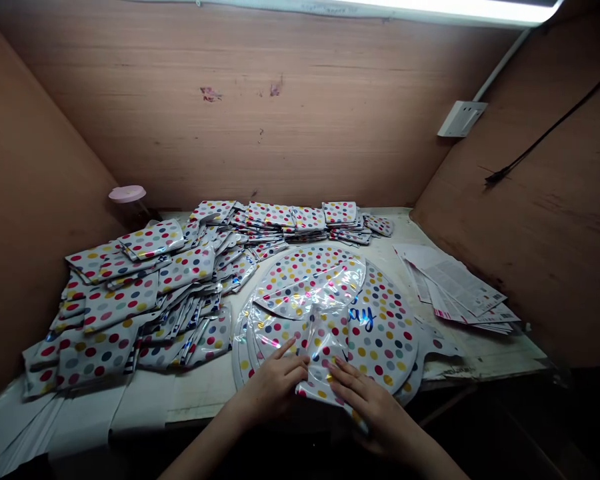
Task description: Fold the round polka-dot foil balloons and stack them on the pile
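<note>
A flat polka-dot foil balloon, partly folded, lies over a stack of round foil balloons in front of me. Its near part is creased into a narrow strip that reaches the table's front edge. At the strip's left edge, my left hand holds the foil with curled fingers, the index finger stretched forward. My right hand grips the strip's near right side, fingers on top and the thumb mostly hidden. Blue lettering ending in "ay" shows on the balloon beneath.
Folded polka-dot balloon packets are heaped at the left. More folded packets stand in stacks along the back. Printed paper sheets lie at the right. A pink-lidded jar stands back left. Wooden walls surround the table, with a socket at right.
</note>
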Demonstrator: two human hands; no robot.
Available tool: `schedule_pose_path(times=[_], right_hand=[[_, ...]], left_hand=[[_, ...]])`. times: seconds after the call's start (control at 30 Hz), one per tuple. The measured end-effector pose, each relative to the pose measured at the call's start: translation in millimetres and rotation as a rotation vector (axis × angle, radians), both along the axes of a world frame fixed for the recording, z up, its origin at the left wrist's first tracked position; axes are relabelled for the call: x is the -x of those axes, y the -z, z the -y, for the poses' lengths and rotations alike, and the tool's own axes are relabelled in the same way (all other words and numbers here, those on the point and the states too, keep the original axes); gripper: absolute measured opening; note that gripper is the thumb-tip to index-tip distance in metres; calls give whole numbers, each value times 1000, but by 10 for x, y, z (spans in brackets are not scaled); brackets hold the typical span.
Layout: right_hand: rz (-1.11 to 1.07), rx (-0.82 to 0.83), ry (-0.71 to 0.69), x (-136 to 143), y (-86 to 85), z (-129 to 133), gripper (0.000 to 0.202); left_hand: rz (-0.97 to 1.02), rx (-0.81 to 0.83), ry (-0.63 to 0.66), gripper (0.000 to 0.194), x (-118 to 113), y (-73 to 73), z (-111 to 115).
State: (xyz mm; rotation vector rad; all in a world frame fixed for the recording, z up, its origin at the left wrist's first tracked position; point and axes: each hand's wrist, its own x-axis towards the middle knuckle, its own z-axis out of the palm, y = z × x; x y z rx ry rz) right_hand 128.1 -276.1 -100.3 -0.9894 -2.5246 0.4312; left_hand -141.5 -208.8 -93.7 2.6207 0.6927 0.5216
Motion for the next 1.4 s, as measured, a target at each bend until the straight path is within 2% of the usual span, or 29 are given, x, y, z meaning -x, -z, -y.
schedule_pose_path(times=[0.1,0.17,0.23,0.33,0.4,0.43,0.5,0.57,0.63,0.7,0.73,0.8,0.93,1.0,1.07,1.13,1.2,1.23,1.3,1.4], right_hand=[[-172,76,8,-108,161,-88,39],[-276,140,62,-89,229,-168,31],[-394,198,252,-13,247,-261,29],[-541,342,675,118,201,-445,41],[-518,416,826,175,143,-582,47],[-479,380,873,198,111,-644,48],[-379,129,965,253,59,-739,47],[-267,-181,956,345,44,-796,42],[-129,-305,800,464,85,-829,40],[10,-274,626,566,178,-854,44],[63,-249,582,599,236,-864,47],[122,-220,558,619,352,-879,51],[118,-232,549,570,512,-894,56],[82,-235,537,551,528,-904,59],[-9,-225,529,521,491,-899,58],[-153,-225,553,434,412,-844,55],[-262,-226,622,262,333,-726,53],[-276,-218,655,150,311,-649,52],[-235,-202,647,-92,318,-486,51],[-91,-247,407,-356,442,-310,51]], left_hand=[[30,123,-82,22,-18,27,46],[77,200,-204,21,-61,46,34],[94,270,-400,21,-151,54,-21],[26,369,-709,22,-371,25,-169],[-76,411,-856,25,-532,-15,-282],[-134,420,-910,27,-602,-35,-331],[-223,435,-975,28,-705,-64,-396],[-241,449,-994,27,-759,-73,-406],[-205,415,-1000,23,-781,-69,-370],[-173,326,-1009,24,-788,-75,-319],[-170,289,-1017,27,-790,-90,-299],[-204,278,-1040,29,-797,-150,-290],[-322,411,-1002,30,-847,-287,-346],[-336,429,-956,26,-888,-288,-347],[-266,441,-936,21,-886,-242,-320],[-87,519,-910,19,-751,-222,-315],[147,525,-930,24,-392,-316,-396],[236,477,-975,29,-119,-420,-486],[282,184,-1198,45,560,-718,-767],[271,14,-1357,58,1571,-1170,-1331]])
